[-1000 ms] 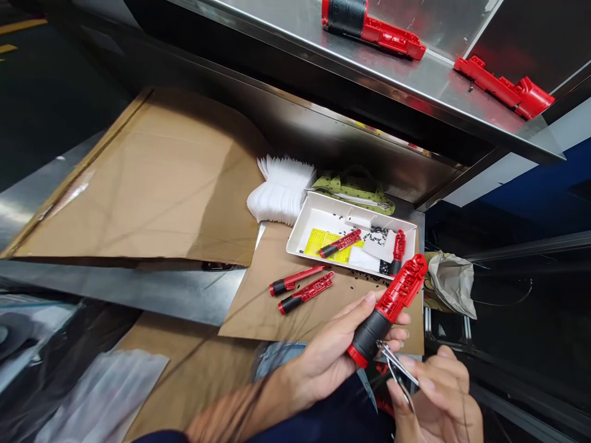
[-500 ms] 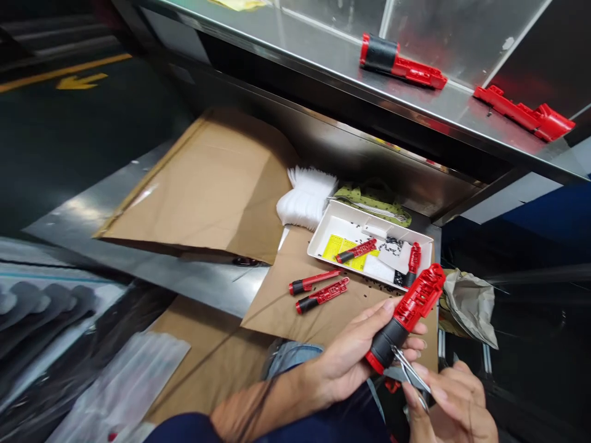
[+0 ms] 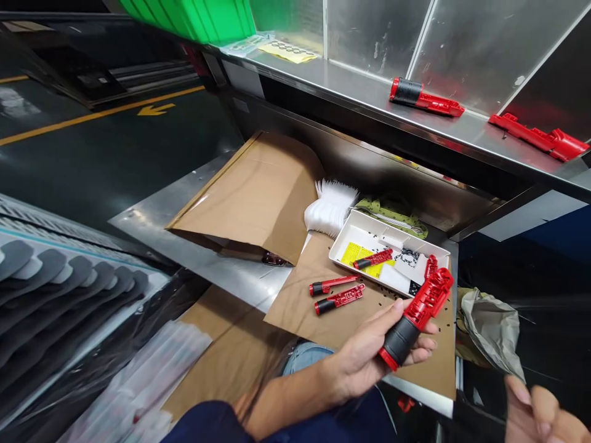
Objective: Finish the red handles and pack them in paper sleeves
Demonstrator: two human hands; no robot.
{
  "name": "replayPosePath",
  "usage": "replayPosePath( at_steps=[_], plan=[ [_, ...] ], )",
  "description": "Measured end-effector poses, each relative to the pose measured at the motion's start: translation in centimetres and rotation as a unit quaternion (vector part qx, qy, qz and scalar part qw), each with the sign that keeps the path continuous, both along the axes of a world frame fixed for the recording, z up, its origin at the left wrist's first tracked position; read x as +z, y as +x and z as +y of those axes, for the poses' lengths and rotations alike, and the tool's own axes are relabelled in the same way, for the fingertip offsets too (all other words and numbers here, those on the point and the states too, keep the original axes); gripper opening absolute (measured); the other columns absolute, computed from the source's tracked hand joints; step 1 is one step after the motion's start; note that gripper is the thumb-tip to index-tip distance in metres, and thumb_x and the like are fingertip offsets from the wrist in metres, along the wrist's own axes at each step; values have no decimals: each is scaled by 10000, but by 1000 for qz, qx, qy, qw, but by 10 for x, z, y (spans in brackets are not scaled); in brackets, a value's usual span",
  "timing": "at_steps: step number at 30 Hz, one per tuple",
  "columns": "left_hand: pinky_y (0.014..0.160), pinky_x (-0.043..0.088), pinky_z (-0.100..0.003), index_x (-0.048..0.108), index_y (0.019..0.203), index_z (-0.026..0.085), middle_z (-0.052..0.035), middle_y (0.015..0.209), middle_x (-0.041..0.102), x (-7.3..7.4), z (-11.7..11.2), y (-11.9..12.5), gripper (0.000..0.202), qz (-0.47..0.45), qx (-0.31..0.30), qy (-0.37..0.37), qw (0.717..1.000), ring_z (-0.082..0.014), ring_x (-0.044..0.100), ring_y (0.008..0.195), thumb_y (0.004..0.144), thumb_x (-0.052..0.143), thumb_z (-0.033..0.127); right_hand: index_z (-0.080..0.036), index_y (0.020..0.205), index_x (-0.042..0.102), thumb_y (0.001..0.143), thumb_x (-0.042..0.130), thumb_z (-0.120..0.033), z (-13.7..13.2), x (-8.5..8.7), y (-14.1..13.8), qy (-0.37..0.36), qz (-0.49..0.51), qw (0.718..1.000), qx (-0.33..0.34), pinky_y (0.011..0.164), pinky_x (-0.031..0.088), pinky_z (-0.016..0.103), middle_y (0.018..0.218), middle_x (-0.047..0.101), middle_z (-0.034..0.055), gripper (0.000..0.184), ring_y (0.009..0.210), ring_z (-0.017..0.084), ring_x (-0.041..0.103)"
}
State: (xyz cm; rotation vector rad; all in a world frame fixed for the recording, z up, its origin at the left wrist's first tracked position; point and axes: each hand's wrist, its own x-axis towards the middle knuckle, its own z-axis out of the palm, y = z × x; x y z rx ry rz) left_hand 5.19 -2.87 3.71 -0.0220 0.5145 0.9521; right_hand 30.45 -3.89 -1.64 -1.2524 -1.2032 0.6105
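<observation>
My left hand (image 3: 362, 357) is wrapped round a red plastic housing half (image 3: 422, 307) with a black sleeve. The housing tilts up to the right, its ribbed inner side facing me. At the lower right edge is my right hand (image 3: 538, 409), apart from the housing. Its fingers are curled and partly cut off by the frame; no tool shows in them. Just beyond the held housing stands a white tray (image 3: 339, 249) with small black bits, yellow paper and red-and-black parts (image 3: 373, 258). Two similar slim parts (image 3: 339, 299) lie on the cardboard to its left.
A big brown cardboard sleeve (image 3: 258, 191) lies on the metal bench left of a stack of white foam sheets (image 3: 327, 215). More red housings (image 3: 427, 98) rest on the raised metal shelf. A paper-lined bag (image 3: 492, 323) hangs open at right. A green bin (image 3: 194, 15) stands upper left.
My right hand has drawn away from the housing to the lower right, and the metal tweezers it held against the sleeve no longer show. The view has shifted; my left hand keeps the housing.
</observation>
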Motion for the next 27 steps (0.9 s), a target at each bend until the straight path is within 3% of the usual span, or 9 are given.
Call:
replayPosePath(
  at_steps=[2,4,6,9,13,17,22,25,27],
  plan=[
    [699,507,-216,699,1000,80,-95,876,710,3,0,-2,391,-13,8,-2,1000,-114,654,683,981,489,409,-296,572,517,822,496,-666,13,-9,-3,1,26,1000,-4,513,464,338,402,203,-92,447,420,151,284],
    [684,510,-206,707,1012,76,-93,874,712,6,-1,-4,406,-20,19,-7,1000,-112,651,676,988,475,409,-238,638,592,805,605,-614,21,-26,-11,-16,27,999,-22,515,483,297,480,421,-87,412,472,132,397],
    [680,521,-209,718,1006,76,-95,899,719,8,-1,-5,396,-16,31,-11,999,-117,659,682,988,480,391,-163,758,658,738,756,-496,23,-45,-18,-42,2,997,-70,543,494,257,621,590,-44,347,561,127,514],
    [683,530,-211,729,980,72,-85,898,724,9,0,-5,353,-15,41,-14,999,-121,674,696,985,494,336,-134,915,681,646,865,-401,16,-58,-26,-62,-51,986,-146,643,519,261,817,684,23,421,702,147,609],
    [799,540,-253,725,928,33,-111,865,732,8,1,-2,402,-25,28,-34,999,-153,702,784,995,462,329,-145,982,672,675,866,-363,-3,-35,-41,-27,-3,988,-153,769,533,322,925,697,52,423,810,173,647],
    [879,520,-287,723,974,26,-147,919,754,7,0,1,362,-11,11,-42,999,-184,717,871,980,490,302,-199,943,670,697,864,-328,-28,-3,-52,80,-30,981,-176,650,543,358,862,702,64,339,726,218,670],
    [871,530,-315,707,1073,37,-166,1046,748,8,-3,3,319,2,-10,-38,999,-201,726,874,968,515,268,-205,918,625,712,863,-265,-51,16,-60,153,-186,968,-75,527,513,283,796,711,21,320,621,162,653],
    [821,551,-290,720,1013,38,-158,1007,757,12,-3,3,319,21,-25,-47,998,-184,727,841,985,477,244,-199,990,617,727,835,-164,-50,25,-76,234,-201,951,-26,515,506,264,827,731,12,344,683,164,660],
    [789,559,-265,725,991,42,-150,972,761,14,-3,3,330,29,-34,-45,998,-169,725,817,993,454,230,-192,1027,613,758,800,-137,-48,29,-88,241,-201,950,-5,528,514,275,848,740,25,333,742,182,657]
  ],
)
